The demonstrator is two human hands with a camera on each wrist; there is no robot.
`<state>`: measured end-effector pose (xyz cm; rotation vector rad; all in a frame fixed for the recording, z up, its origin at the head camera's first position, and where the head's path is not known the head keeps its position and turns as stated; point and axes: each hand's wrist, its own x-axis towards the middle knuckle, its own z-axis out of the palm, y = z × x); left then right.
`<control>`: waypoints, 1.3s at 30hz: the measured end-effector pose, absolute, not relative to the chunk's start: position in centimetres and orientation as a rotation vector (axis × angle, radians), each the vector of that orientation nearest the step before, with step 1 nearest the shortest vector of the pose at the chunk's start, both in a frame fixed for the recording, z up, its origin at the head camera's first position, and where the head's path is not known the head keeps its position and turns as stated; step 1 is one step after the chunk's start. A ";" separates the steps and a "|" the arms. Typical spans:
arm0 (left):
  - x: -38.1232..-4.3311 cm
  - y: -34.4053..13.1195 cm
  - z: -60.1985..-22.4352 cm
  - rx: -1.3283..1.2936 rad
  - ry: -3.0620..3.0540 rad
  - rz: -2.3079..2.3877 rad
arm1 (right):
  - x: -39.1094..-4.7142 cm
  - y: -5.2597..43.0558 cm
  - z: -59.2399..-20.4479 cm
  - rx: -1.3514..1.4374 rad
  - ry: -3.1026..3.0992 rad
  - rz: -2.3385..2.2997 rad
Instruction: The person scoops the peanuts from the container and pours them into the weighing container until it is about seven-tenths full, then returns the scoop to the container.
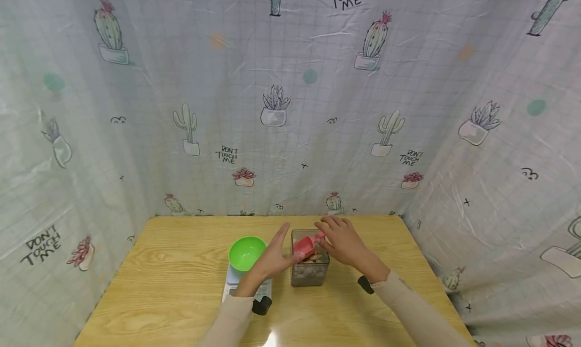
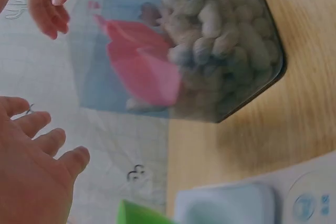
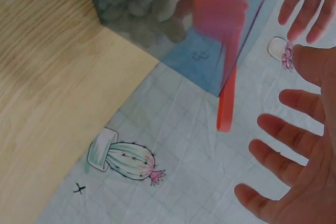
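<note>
A clear grey plastic box (image 1: 308, 282) holds unshelled peanuts (image 2: 210, 30). Lying on the peanuts inside it is a pink scoop (image 1: 303, 248), its handle (image 3: 226, 111) sticking out over the rim. My left hand (image 1: 272, 258) is at the box's left side, fingers spread and holding nothing. Over the right rim, close to the scoop's handle, hovers my right hand (image 1: 342, 241); its fingers are extended and apart from the handle in the right wrist view. Both palms face the box.
Left of the box, a bright green bowl (image 1: 247, 253) sits on a white kitchen scale (image 1: 230, 282), partly hidden behind my left forearm. The wooden table (image 1: 163, 271) is enclosed by a cactus-print curtain (image 1: 290, 150) at the back and sides.
</note>
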<state>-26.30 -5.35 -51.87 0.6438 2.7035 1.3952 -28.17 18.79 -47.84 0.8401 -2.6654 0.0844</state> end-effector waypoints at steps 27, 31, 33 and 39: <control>-28.6 -4.2 -55.3 0.571 2.507 1.376 | -30.1 17.3 -49.5 1.087 -2.542 -0.366; -28.7 -4.1 -55.3 0.579 2.506 1.369 | -30.3 16.9 -49.6 1.101 -2.548 -0.437; -28.7 -4.0 -55.2 0.584 2.503 1.360 | -30.4 16.8 -49.7 1.104 -2.567 -0.455; -28.6 -3.8 -55.1 0.601 2.500 1.352 | -30.3 17.0 -49.7 1.112 -2.587 -0.441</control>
